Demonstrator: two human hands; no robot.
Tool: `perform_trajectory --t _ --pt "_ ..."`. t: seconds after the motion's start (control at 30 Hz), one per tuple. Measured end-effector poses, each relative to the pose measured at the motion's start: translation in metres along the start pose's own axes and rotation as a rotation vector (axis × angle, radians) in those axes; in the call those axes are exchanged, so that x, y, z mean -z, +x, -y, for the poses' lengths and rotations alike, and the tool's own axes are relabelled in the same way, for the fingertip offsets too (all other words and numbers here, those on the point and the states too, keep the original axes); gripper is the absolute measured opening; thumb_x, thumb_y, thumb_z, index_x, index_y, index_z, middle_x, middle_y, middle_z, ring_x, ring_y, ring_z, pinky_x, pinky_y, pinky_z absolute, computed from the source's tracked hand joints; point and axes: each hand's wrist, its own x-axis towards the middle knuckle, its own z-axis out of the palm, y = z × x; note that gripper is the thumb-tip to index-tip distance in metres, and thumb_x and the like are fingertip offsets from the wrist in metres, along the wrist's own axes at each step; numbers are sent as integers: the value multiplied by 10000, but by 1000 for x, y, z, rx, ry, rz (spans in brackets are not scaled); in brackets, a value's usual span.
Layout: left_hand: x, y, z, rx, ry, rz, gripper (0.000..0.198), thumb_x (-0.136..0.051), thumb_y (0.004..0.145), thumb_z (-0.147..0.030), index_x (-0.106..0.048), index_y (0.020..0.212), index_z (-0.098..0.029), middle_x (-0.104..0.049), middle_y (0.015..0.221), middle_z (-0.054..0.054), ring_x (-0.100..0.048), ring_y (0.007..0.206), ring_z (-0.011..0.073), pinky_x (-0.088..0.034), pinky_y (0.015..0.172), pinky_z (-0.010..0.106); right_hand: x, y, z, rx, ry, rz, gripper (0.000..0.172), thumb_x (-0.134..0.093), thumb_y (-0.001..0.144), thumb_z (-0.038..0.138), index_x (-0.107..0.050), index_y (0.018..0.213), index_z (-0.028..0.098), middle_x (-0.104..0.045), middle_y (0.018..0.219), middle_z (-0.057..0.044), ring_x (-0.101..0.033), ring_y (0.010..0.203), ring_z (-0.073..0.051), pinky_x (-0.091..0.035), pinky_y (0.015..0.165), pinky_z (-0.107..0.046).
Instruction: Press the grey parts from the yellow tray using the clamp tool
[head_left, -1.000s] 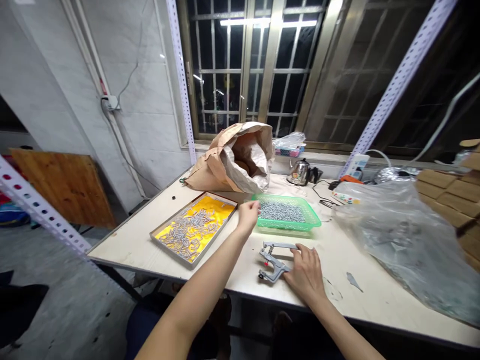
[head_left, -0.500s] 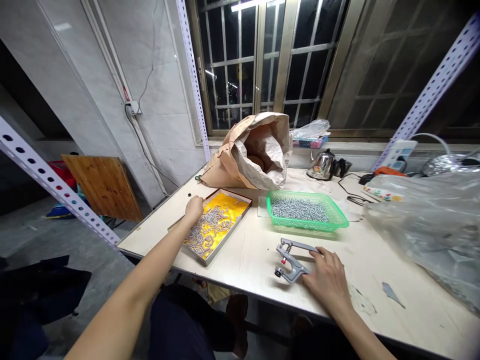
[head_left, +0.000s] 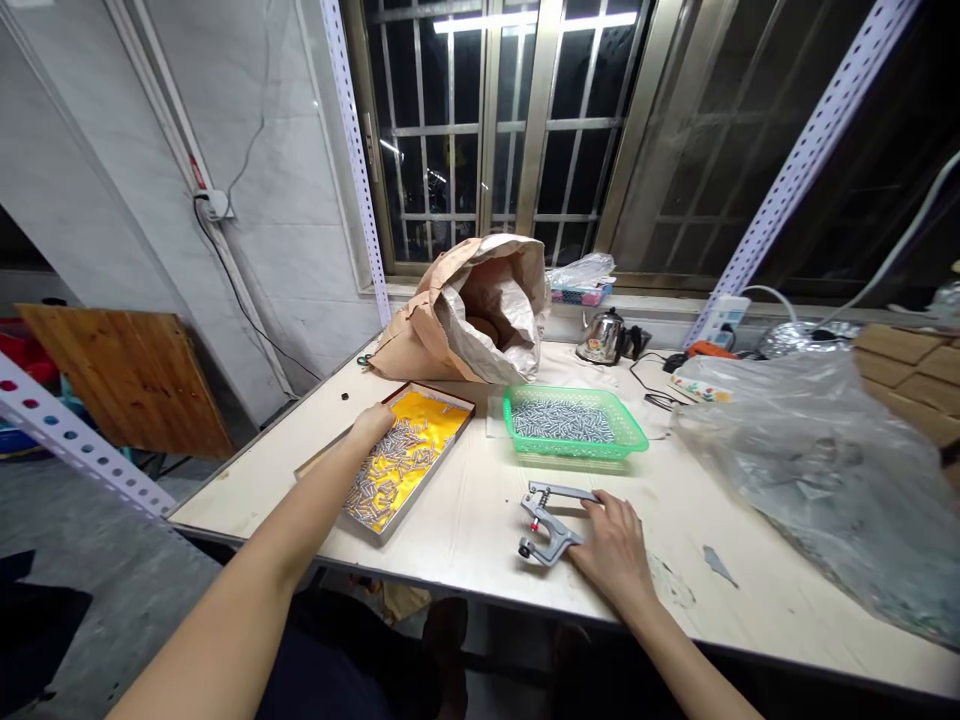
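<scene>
My left hand (head_left: 373, 425) is at the left side of a shallow tray (head_left: 421, 484), its fingers curled down and pressed together. What they hold, if anything, is too small to make out. On the tray's yellow lining lie many small silvery metal pins (head_left: 390, 455). My right hand (head_left: 613, 548) is closed round the handles of a grey plier-like hand tool (head_left: 553, 535), with a spring, a red tip and a black knob at its jaw end. Its jaws are apart, facing left, low over the table. Behind the tool stands a green plastic basket (head_left: 576, 452) of similar small metal pieces.
A large open paper sack (head_left: 420, 335) lies at the back of the table (head_left: 465, 540). A metal kettle (head_left: 600, 337) and cables are farther right. Clear plastic sheeting (head_left: 810, 480) covers the right side, near cardboard boxes (head_left: 911, 365). A grey scrap (head_left: 718, 565) lies right of my hand.
The view has turned to the right, so everything sits farther left and the boxes show at the right. Both hands keep their places by the tray and on the tool.
</scene>
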Motion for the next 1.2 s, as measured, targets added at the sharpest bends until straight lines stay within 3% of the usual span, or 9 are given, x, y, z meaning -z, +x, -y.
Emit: perform_trajectory --t 0.17,0.3,0.43,0.7,0.9,1.0,1.07,1.13,1.2 --pt "-2 2 9 122 28 -56 206 -521 824 -136 -626 989 -73 -617 1060 194 -573 1046 278 -442 859 311 3 1 2 18 26 -18 456 -622 674 404 -575 1033 126 -537 1147 -166 -457 1068 -320 -364 958 -480" --pt "-1 -1 23 263 14 -93 309 -376 860 -130 -599 1068 -80 -622 1085 198 -601 999 273 -447 804 318 8 3 5 32 23 -34 451 -615 678 390 -572 1039 124 -523 1158 -177 -448 1084 -327 -346 974 -487" --pt "4 -2 34 287 -28 -56 300 -425 823 -127 -631 1040 -112 -637 1099 178 -596 1030 266 -444 818 305 8 3 5 43 6 -26 457 -616 673 385 -573 1044 122 -522 1167 -171 -445 1091 -328 -331 990 -492" --pt "-8 12 2 338 -148 24 291 -616 679 -125 -654 963 -77 -666 1033 220 -622 994 296 -464 803 299 1 1 2 74 -28 -34 483 -621 666 408 -570 1041 107 -531 1163 -181 -465 1100 -329 -313 1019 -499" --pt "14 6 -8 377 -260 -67 308 -571 697 -79 -634 995 -32 -631 1089 263 -593 1050 340 -461 837 357 8 2 7 81 -44 -61 479 -586 696 389 -535 1084 113 -514 1207 -202 -434 1166 -343 -275 1033 -522" --pt "21 -19 -33 308 -386 -107 285 -481 805 -140 -619 1046 -77 -672 1024 169 -636 955 253 -485 795 308 16 4 13 93 -26 -80 456 -538 737 315 -500 1137 98 -488 1254 -214 -370 1248 -334 -205 1067 -538" --pt "14 -48 -66 200 -711 -95 262 -465 835 -200 -622 1022 -107 -692 882 93 -656 775 182 -506 701 267 19 4 16 80 -12 -89 433 -500 759 246 -484 1161 86 -469 1285 -215 -329 1286 -317 -171 1083 -536" --pt "1 -83 -107 89 -1163 -42 222 -568 768 -258 -638 920 -111 -675 774 60 -634 652 155 -509 634 264 22 4 19 80 0 -87 447 -476 754 191 -468 1188 84 -443 1320 -214 -290 1314 -307 -150 1089 -538" --pt "-14 -115 -147 31 -1385 41 214 -662 682 -301 -651 797 -121 -653 695 47 -611 606 147 -486 572 250 24 4 20 84 -7 -78 487 -476 735 167 -452 1214 83 -405 1364 -212 -256 1332 -302 -131 1093 -534"
